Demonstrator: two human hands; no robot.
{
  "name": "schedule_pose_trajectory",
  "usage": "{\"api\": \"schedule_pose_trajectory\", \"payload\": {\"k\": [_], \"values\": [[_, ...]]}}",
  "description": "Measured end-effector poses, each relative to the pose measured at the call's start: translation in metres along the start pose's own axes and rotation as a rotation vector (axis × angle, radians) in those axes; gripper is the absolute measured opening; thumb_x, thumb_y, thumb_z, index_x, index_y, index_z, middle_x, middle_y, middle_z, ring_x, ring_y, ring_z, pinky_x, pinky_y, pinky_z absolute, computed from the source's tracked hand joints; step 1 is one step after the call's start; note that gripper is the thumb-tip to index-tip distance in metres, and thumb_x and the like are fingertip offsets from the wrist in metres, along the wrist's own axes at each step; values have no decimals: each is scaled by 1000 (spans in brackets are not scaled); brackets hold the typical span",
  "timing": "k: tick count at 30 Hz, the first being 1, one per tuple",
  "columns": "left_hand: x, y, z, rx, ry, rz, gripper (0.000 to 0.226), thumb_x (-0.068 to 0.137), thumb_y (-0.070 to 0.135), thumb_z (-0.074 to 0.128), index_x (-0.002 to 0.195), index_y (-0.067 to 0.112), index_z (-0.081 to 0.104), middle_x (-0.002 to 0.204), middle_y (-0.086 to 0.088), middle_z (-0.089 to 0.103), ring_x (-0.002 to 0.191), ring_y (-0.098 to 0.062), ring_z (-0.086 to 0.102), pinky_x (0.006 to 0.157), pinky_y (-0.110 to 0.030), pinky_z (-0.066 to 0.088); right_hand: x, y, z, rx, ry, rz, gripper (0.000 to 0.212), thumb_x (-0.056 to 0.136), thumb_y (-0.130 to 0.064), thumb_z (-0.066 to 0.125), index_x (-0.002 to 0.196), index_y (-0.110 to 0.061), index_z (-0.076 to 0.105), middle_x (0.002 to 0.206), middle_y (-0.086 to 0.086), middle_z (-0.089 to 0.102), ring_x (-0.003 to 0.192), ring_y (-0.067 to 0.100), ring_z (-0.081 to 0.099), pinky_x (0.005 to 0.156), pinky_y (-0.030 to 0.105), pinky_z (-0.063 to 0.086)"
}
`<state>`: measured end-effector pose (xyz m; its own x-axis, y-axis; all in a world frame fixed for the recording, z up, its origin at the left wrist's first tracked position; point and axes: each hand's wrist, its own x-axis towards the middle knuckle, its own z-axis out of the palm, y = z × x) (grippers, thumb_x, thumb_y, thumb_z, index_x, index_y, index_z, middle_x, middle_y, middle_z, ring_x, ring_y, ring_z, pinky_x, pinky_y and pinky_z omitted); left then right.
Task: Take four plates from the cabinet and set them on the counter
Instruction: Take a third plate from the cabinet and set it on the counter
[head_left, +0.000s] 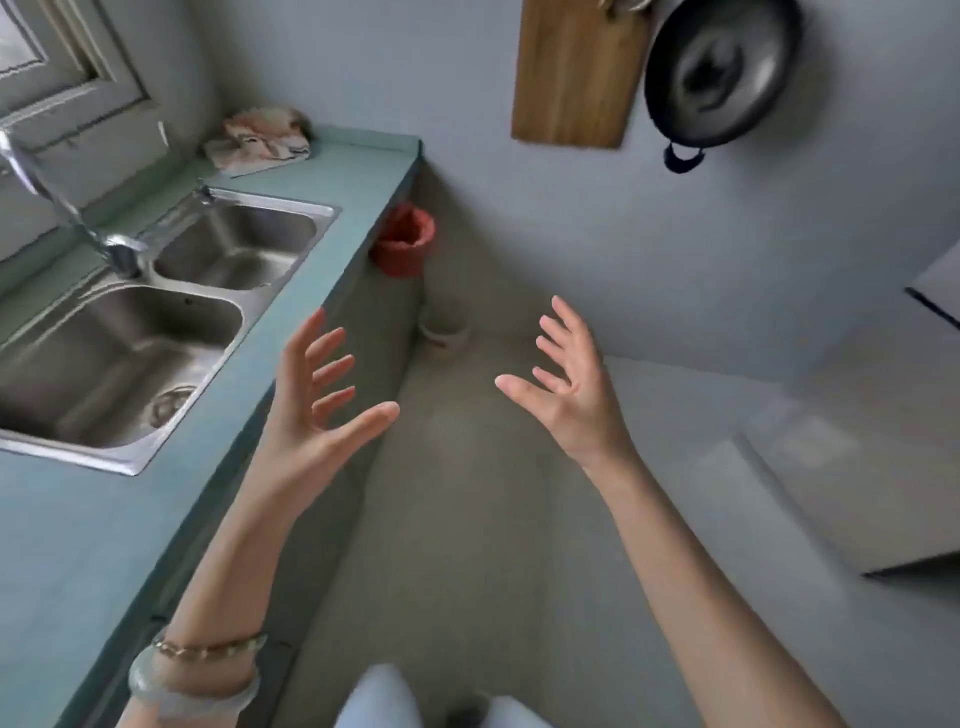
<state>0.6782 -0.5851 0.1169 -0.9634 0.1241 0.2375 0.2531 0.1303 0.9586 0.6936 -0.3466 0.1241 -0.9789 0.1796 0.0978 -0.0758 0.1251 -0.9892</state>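
My left hand (322, 400) is raised over the front edge of the teal counter (78, 530), palm inward, fingers spread, holding nothing. My right hand (566, 389) is held up over the floor a short way to the right, fingers also apart and empty. The two palms face each other. No plates and no cabinet interior show in this view.
A double steel sink (130, 332) with a tap (78, 218) is set in the counter. A crumpled cloth (262, 137) lies at the far corner. A red bucket (405, 239) stands on the floor. A wooden board (576, 73) and a dark wok (722, 73) hang on the wall. A pale surface (857, 457) is at right.
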Motion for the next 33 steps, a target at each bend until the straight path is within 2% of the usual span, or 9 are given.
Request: {"api": "schedule_pose_trajectory", "payload": {"k": [4, 13, 17, 20, 22, 27, 31, 33], "values": [[34, 9, 82, 4, -235, 49, 97, 61, 45, 79, 141, 49, 25, 143, 14, 41, 125, -2, 49, 100, -33, 44, -12, 12, -82, -13, 225, 25, 87, 74, -11, 79, 143, -33, 31, 146, -3, 41, 131, 5, 42, 107, 32, 40], [89, 20, 299, -152, -716, 127, 95, 61, 44, 77, 140, 48, 25, 142, 13, 41, 125, -2, 48, 95, -25, 44, -50, 41, -249, -70, 730, 95, 86, 74, -8, 78, 143, -29, 31, 145, -2, 41, 132, 4, 39, 106, 28, 39], [112, 26, 395, -231, -881, 146, 93, 59, 40, 80, 136, 52, 28, 142, 12, 42, 125, -5, 49, 97, -30, 44, -55, 48, -315, -109, 906, 112, 87, 74, -10, 79, 143, -30, 31, 142, -6, 42, 133, 4, 38, 106, 29, 39], [125, 34, 466, -282, -1002, 164, 90, 64, 26, 79, 133, 54, 29, 140, 13, 43, 123, -3, 50, 99, -33, 45, -58, 51, -360, -139, 1031, 141, 87, 74, -13, 79, 144, -30, 30, 146, -6, 40, 134, 5, 37, 107, 30, 39], [130, 40, 509, -312, -1080, 175, 89, 66, 25, 81, 133, 55, 30, 140, 15, 43, 123, -2, 50, 98, -32, 45, -61, 53, -388, -156, 1115, 151, 87, 74, -13, 79, 144, -30, 31, 148, -6, 39, 134, 4, 37, 107, 30, 38], [121, 57, 605, -330, -1283, 195, 92, 65, 28, 78, 140, 44, 27, 143, 6, 41, 125, -7, 50, 98, -34, 46, -87, 57, -445, -194, 1277, 208, 84, 76, -21, 78, 144, -34, 30, 144, -15, 39, 129, -2, 38, 98, 12, 38], [101, 65, 674, -334, -1415, 205, 94, 66, 35, 83, 140, 47, 27, 143, 9, 41, 125, -7, 50, 97, -33, 46, -115, 66, -488, -234, 1393, 267, 86, 77, -26, 77, 147, -31, 26, 150, -5, 35, 135, 8, 36, 108, 30, 38], [87, 68, 710, -319, -1466, 208, 96, 63, 40, 81, 141, 46, 26, 143, 9, 42, 125, -5, 50, 97, -32, 46, -131, 72, -512, -236, 1444, 287, 85, 77, -27, 76, 146, -32, 25, 150, -5, 35, 135, 9, 36, 108, 33, 38]]}}
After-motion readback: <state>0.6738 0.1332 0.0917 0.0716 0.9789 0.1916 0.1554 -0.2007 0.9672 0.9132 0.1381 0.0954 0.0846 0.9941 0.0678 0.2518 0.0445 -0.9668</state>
